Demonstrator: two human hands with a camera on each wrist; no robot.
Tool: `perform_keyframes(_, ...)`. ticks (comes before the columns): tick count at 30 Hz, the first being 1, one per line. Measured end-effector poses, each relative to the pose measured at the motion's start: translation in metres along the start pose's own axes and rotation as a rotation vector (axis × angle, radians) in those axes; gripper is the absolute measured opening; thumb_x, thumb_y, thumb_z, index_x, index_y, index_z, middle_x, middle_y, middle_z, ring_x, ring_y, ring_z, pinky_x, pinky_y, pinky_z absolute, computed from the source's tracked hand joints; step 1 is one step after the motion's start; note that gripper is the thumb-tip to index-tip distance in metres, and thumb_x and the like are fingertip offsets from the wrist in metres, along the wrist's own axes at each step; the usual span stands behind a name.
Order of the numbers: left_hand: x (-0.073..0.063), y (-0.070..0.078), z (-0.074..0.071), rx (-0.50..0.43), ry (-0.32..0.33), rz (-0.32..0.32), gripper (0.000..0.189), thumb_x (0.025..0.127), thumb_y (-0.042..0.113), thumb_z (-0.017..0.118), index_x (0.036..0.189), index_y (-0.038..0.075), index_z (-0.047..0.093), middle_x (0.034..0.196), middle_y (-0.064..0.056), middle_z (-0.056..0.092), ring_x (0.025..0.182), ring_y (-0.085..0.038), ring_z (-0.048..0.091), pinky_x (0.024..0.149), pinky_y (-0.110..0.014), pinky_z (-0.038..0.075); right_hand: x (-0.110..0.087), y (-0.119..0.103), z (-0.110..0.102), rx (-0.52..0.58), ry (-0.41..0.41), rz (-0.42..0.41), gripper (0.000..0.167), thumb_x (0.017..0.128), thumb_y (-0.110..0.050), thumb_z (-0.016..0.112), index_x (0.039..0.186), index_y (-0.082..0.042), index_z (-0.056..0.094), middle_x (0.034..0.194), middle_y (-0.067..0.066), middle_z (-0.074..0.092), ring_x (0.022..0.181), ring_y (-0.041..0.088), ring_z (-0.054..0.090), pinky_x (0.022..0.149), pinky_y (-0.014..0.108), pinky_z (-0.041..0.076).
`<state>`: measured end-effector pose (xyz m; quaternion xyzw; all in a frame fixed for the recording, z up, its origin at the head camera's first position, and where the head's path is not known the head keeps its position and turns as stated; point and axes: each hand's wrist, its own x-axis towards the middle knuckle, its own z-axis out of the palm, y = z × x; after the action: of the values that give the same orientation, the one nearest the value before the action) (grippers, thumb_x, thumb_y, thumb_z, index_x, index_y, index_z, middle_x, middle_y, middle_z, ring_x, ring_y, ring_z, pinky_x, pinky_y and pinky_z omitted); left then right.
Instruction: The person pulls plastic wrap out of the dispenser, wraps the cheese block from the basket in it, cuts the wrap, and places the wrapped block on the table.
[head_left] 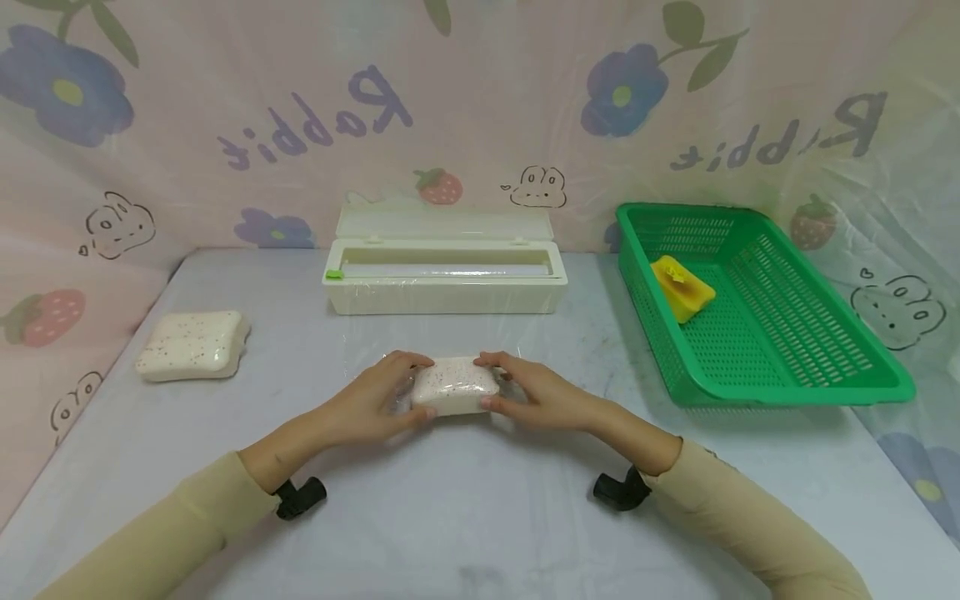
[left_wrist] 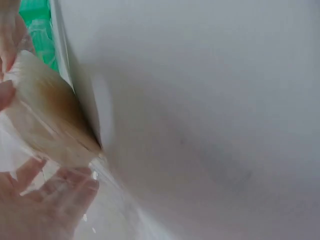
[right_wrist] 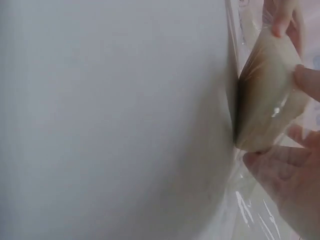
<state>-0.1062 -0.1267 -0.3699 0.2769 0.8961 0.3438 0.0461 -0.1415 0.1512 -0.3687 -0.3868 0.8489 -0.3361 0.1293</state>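
A cream, brown-speckled block (head_left: pixel 455 386) with rounded edges lies in front of me, with shiny clear film (right_wrist: pixel 244 200) over it and spreading around it. At its left end my left hand (head_left: pixel 375 396) grips it, thumb on the near edge and fingers at the far edge. My right hand (head_left: pixel 547 393) holds the right end in the same way. Both wrist views show film between the block's side and the fingers. In the left wrist view the block's near face (left_wrist: pixel 55 110) is in shadow above the white table surface.
A white cling film dispenser (head_left: pixel 446 296), lid raised and roll inside, stands behind the block. Another cream speckled block (head_left: pixel 192 346) lies at the left. At the right, a green basket (head_left: pixel 787 392) contains a yellow block (head_left: pixel 686 293) with a knotted-looking top.
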Motion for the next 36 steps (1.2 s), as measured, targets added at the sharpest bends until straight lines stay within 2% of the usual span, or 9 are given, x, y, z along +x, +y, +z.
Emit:
perform_keyframes(4, 0.004, -0.005, -0.005, -0.054, -0.016, -0.043, 0.070, 0.081, 0.037, 0.076, 0.134, 0.006, 0.044, 0.134, -0.009, 0.053, 0.123, -0.027, 0.051, 0.102, -0.047, 0.043, 0.005, 0.006, -0.004, 0.044, 0.007, -0.001, 0.045, 0.099, -0.030, 0.053, 0.139, -0.013, 0.045, 0.139, 0.006, 0.053, 0.118, 0.019, 0.058, 0.100, 0.040, 0.046)
perform_keyframes(7, 0.006, -0.008, -0.007, -0.088, -0.016, -0.058, 0.071, 0.079, 0.035, 0.079, 0.131, 0.005, 0.041, 0.134, -0.013, 0.054, 0.124, -0.032, 0.052, 0.104, -0.049, 0.041, 0.010, 0.008, -0.007, 0.068, 0.006, 0.054, 0.041, 0.101, -0.033, 0.047, 0.139, -0.018, 0.047, 0.134, 0.003, 0.057, 0.114, 0.018, 0.060, 0.096, 0.038, 0.048)
perform_keyframes(13, 0.014, -0.016, -0.010, -0.126, 0.035, -0.043, 0.043, 0.087, 0.023, 0.071, 0.117, 0.006, 0.045, 0.121, -0.018, 0.063, 0.116, -0.037, 0.059, 0.100, -0.052, 0.044, 0.020, 0.011, -0.016, 0.094, 0.011, 0.170, 0.044, 0.102, -0.043, 0.039, 0.136, -0.019, 0.053, 0.132, 0.002, 0.059, 0.124, 0.019, 0.052, 0.104, 0.043, 0.042)
perform_keyframes(15, 0.017, -0.019, -0.012, -0.133, 0.040, -0.058, 0.037, 0.089, 0.024, 0.068, 0.115, 0.007, 0.048, 0.121, -0.019, 0.064, 0.116, -0.037, 0.059, 0.101, -0.053, 0.043, 0.024, 0.013, -0.018, 0.114, 0.013, 0.201, 0.045, 0.102, -0.045, 0.037, 0.130, -0.017, 0.057, 0.129, 0.003, 0.060, 0.119, 0.020, 0.057, 0.101, 0.043, 0.044)
perform_keyframes(20, 0.025, -0.022, -0.016, -0.147, 0.028, -0.155, 0.034, 0.093, 0.034, 0.062, 0.116, 0.010, 0.052, 0.124, -0.020, 0.063, 0.120, -0.037, 0.056, 0.099, -0.053, 0.044, 0.035, 0.017, -0.022, 0.182, 0.023, 0.282, 0.048, 0.101, -0.049, 0.035, 0.118, -0.015, 0.063, 0.114, 0.006, 0.062, 0.086, 0.017, 0.069, 0.088, 0.040, 0.050)
perform_keyframes(23, 0.030, -0.023, -0.018, -0.156, 0.020, -0.229, 0.037, 0.094, 0.040, 0.058, 0.116, 0.010, 0.055, 0.122, -0.018, 0.065, 0.118, -0.034, 0.058, 0.094, -0.050, 0.047, 0.041, 0.019, -0.023, 0.179, 0.050, 0.337, 0.052, 0.099, -0.054, 0.035, 0.115, -0.014, 0.065, 0.103, 0.005, 0.064, 0.077, 0.015, 0.068, 0.088, 0.040, 0.049)
perform_keyframes(28, 0.040, -0.024, -0.019, -0.134, 0.039, -0.321, 0.041, 0.095, 0.045, 0.054, 0.112, 0.008, 0.059, 0.104, -0.012, 0.067, 0.100, -0.026, 0.060, 0.078, -0.038, 0.049, 0.052, 0.019, -0.025, 0.193, 0.109, 0.435, 0.060, 0.097, -0.059, 0.036, 0.105, -0.008, 0.066, 0.086, 0.006, 0.067, 0.070, 0.016, 0.066, 0.077, 0.035, 0.050)
perform_keyframes(32, 0.048, -0.025, -0.020, -0.113, 0.061, -0.381, 0.043, 0.094, 0.049, 0.052, 0.103, 0.008, 0.061, 0.083, -0.007, 0.056, 0.081, -0.021, 0.050, 0.064, -0.029, 0.040, 0.060, 0.021, -0.026, 0.222, 0.138, 0.481, 0.062, 0.097, -0.058, 0.036, 0.104, -0.005, 0.067, 0.081, 0.008, 0.068, 0.070, 0.017, 0.063, 0.066, 0.029, 0.050)
perform_keyframes(36, 0.053, -0.024, -0.022, -0.135, 0.063, -0.447, 0.050, 0.094, 0.053, 0.050, 0.101, 0.006, 0.064, 0.088, -0.007, 0.061, 0.081, -0.020, 0.054, 0.064, -0.027, 0.042, 0.068, 0.024, -0.027, 0.211, 0.144, 0.512, 0.065, 0.097, -0.059, 0.034, 0.093, -0.004, 0.068, 0.075, 0.008, 0.067, 0.073, 0.018, 0.059, 0.063, 0.027, 0.048)
